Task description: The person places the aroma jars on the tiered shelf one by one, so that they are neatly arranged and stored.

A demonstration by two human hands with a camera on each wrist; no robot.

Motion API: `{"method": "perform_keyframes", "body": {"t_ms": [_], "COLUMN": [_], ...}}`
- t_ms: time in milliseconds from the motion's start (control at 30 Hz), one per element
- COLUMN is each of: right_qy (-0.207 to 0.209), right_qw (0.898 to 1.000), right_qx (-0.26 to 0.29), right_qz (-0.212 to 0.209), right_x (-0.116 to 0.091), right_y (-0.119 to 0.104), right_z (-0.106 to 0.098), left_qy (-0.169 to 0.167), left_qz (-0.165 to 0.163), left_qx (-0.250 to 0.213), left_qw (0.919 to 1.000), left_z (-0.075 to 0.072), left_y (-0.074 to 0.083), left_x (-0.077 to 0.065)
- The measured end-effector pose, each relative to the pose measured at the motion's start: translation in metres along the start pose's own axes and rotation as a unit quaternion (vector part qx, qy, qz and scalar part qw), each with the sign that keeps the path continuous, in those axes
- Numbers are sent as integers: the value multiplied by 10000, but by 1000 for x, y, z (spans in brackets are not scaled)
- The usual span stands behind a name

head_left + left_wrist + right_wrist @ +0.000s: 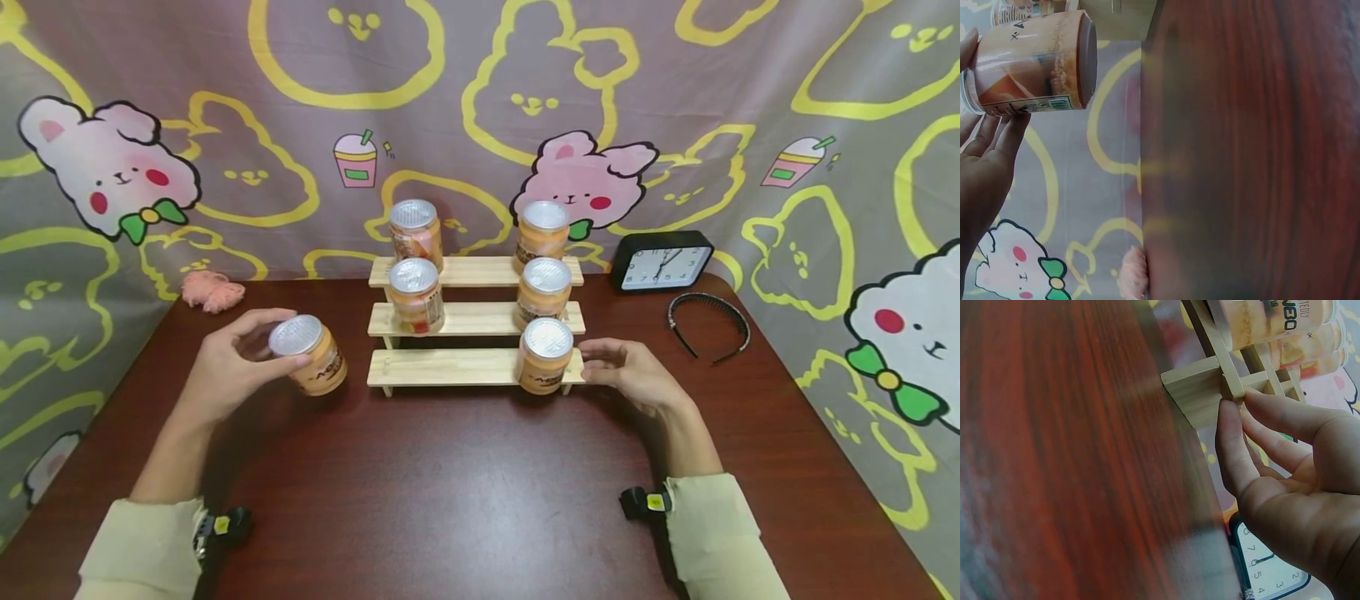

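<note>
My left hand (225, 362) grips an orange can (324, 368) with a silver lid, tilted and raised above the table, left of the wooden stand. In the left wrist view the fingers wrap round the same can (1029, 65) near its lid end. My right hand (1300, 469) pinches the right end of the lowest step of the three-step wooden stand (442, 368) between thumb and fingers. Beside that hand a similar can (543, 367) stands on the lowest step's right end. The middle step holds a left can (416, 304) and a right can (542, 296).
Two more cans, a left one (415, 233) and a right one (542, 237), stand on the top step. Right of the stand are a black clock (663, 262) and a dark headband (708, 304). A pink fluffy item (212, 292) lies at the back left, before the patterned curtain (300, 192).
</note>
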State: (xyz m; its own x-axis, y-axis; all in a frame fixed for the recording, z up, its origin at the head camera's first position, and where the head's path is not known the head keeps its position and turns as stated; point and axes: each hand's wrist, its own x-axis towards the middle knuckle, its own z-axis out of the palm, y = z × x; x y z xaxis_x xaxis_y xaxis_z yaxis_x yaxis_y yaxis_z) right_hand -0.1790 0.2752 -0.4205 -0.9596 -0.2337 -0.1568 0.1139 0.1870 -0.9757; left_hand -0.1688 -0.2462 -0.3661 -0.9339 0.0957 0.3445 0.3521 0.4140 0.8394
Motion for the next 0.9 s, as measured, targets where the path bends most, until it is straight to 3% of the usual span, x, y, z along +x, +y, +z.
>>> {"method": "perform_keyframes", "body": {"t_ms": [900], "right_qy": [-80], "right_qw": [9999], "right_qx": [-46], "right_qz": [61], "right_x": [0], "right_y": [-1], "right_z": [-3], "left_qy": [-325], "left_qz": [633], "left_qx": [-570], "left_qw": [9958], "left_z": [44], "left_y": [31], "left_x": [19]}}
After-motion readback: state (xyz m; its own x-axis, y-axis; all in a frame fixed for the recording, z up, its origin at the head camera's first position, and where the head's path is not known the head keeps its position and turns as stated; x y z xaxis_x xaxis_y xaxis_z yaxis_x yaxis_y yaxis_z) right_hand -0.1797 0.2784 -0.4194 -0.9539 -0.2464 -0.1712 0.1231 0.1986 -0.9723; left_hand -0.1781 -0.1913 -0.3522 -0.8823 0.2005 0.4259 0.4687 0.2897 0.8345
